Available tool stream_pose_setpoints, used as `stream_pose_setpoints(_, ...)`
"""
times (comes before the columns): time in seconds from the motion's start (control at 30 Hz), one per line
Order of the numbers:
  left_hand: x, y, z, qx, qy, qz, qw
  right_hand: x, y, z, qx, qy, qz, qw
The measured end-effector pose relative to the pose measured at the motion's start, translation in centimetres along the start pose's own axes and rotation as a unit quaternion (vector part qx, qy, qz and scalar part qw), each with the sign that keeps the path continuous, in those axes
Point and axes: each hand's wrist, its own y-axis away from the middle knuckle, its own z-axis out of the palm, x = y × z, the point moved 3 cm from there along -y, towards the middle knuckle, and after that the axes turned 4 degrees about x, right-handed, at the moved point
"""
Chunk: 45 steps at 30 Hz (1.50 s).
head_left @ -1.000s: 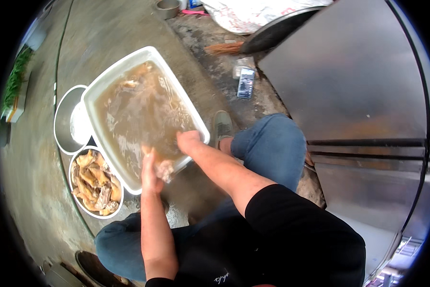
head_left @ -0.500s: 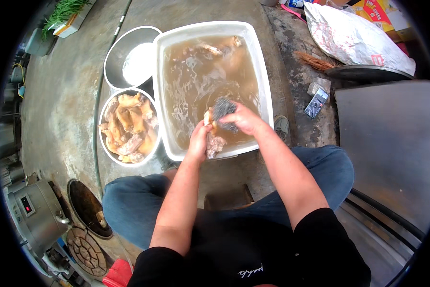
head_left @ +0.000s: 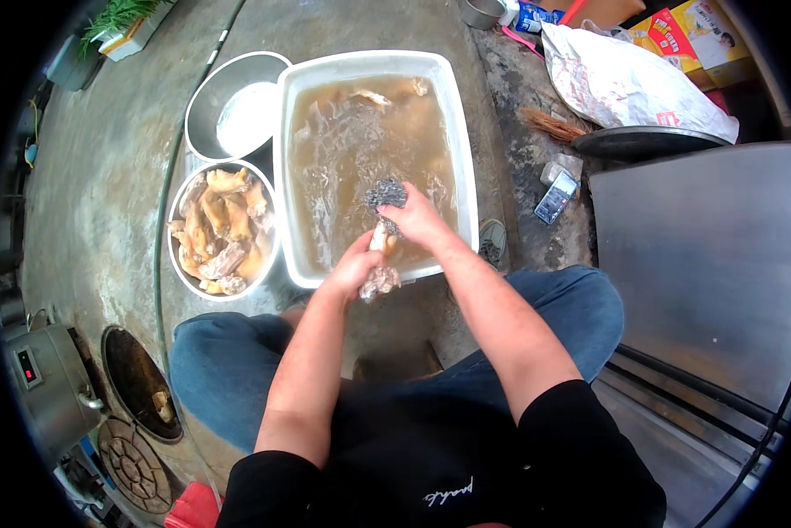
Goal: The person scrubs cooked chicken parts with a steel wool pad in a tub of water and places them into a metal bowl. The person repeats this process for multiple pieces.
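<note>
My left hand (head_left: pixel 354 267) is closed around a pale trotter (head_left: pixel 380 282), its raw, meaty end pointing toward me over the near rim of the white tub (head_left: pixel 283 176). In my right hand (head_left: pixel 418 218) is a grey steel wool scrubber (head_left: pixel 385 194), pressed at the trotter's far end. Both hands are above the murky brown water (head_left: pixel 360 141) in the tub. A few pale pieces (head_left: pixel 373 97) break the surface at its far side. Part of the trotter is hidden by my fingers and the scrubber.
Left of the tub, a round metal basin (head_left: pixel 172 251) holds several yellowish trotters, with another metal basin (head_left: pixel 203 132) behind it. At the left lies an open floor drain (head_left: pixel 131 370). A phone (head_left: pixel 555 197), a straw broom (head_left: pixel 549 125) and a steel cabinet (head_left: pixel 695 255) are on the right.
The scrubber has moved from beside the trotter's shaft to its far end, and the trotter now tilts outward more. The whole view has shifted slightly.
</note>
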Motion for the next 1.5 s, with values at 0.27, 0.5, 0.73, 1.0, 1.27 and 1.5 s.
stream_pose_setpoints(0.27, -0.6, -0.4, -0.8, 0.014, 0.001, 0.003, 1.000, 2.0, 2.2, 0.7, -0.127, -0.004, -0.088, 0.988)
stream_pose_setpoints(0.5, -1.9, -0.3, -1.6, 0.012, 0.018, -0.044, 0.999, 0.2, 3.4, 1.5, -0.069, 0.070, -0.022, 0.995)
stream_pose_setpoints(0.73, -2.0, -1.4, -2.3, 0.053, -0.051, -0.023, 0.997, 1.5, 3.2, 0.6, -0.055, 0.029, -0.018, 0.998)
stream_pose_setpoints(1.0, -2.2, -1.7, -0.9, 0.080, -0.180, 0.163, 0.967, 3.7, 4.2, 2.8, 0.163, -0.137, 0.121, 0.970)
stream_pose_setpoints(1.27, -0.1, 0.0, -0.1, 0.034, -0.023, -0.002, 0.999, 5.2, -0.4, -1.5, 0.139, -0.118, 0.097, 0.978)
stream_pose_setpoints(1.5, -1.1, -0.8, -1.4, -0.049, 0.135, -0.041, 0.989, -2.0, 2.2, -2.3, -0.124, -0.058, -0.056, 0.989)
